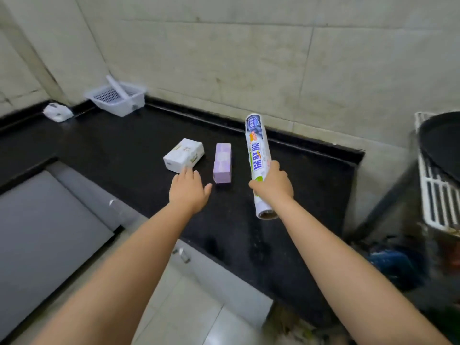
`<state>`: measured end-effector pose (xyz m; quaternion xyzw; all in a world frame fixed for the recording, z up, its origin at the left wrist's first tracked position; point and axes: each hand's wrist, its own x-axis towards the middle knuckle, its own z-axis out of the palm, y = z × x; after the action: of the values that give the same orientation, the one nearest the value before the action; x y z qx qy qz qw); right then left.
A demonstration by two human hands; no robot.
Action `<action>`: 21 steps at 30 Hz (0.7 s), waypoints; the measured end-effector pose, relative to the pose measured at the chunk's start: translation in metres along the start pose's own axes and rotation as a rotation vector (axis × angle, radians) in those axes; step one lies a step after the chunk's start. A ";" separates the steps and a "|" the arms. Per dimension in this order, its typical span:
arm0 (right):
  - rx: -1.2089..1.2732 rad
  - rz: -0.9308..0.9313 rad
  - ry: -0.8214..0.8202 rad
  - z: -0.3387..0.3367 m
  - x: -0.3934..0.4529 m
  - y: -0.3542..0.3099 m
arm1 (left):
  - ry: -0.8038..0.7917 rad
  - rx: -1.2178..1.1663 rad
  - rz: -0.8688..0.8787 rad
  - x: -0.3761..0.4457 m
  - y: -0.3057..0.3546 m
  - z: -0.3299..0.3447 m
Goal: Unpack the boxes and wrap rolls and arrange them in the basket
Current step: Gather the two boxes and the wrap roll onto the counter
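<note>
My right hand grips a white wrap roll with blue print, held above the black counter and pointing away from me. My left hand is open, palm down, its fingertips just short of a white box. A purple box lies between the hands. The white perforated basket stands at the far left against the wall, with a white roll or tube leaning inside it.
A crumpled white bag lies left of the basket. A grey sink cover or board sits at lower left. At right a white wire rack carries a black pan. Tiled wall runs behind the counter.
</note>
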<state>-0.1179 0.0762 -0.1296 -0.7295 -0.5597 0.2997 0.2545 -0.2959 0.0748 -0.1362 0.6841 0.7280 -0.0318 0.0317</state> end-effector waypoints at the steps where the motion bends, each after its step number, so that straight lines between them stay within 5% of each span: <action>1: -0.013 0.044 0.006 0.022 0.002 -0.001 | -0.006 0.005 0.002 0.006 -0.017 0.008; 14: -0.164 0.425 0.059 0.169 0.022 -0.006 | -0.139 -0.006 0.243 0.092 -0.134 0.074; 21: -0.479 0.323 0.150 0.167 0.067 -0.028 | -0.062 -0.020 0.271 0.170 -0.141 0.073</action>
<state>-0.2437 0.1536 -0.2355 -0.8685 -0.4709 0.1409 0.0650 -0.4474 0.2284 -0.2235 0.7745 0.6279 -0.0413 0.0650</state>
